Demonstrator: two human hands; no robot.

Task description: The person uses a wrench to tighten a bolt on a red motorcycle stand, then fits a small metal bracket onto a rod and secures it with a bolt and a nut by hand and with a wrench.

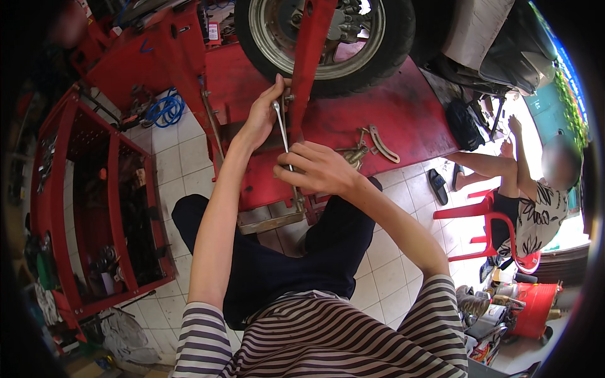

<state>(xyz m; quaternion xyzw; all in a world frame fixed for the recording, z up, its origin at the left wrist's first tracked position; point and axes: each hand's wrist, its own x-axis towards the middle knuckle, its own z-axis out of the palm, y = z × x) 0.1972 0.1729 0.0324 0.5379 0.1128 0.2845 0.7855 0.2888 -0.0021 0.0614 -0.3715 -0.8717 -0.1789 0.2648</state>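
My right hand is closed around the lower end of a slim silver wrench. The tool slants upward, its rounded upper end beside my left palm. My left hand is up against a slanting red steel post, near a bolt. Its fingers curl toward the post and are partly hidden, so what they hold cannot be made out. Behind the post stands a motorcycle wheel with a black tyre. Below my hands, a metal bar frame sticks out at the near edge of the red platform.
On the platform lie a curved slotted metal bracket and brass-coloured parts. A red tool cart stands left, near a coiled blue hose. At right, another person sits by a red plastic chair; a black sandal lies nearby.
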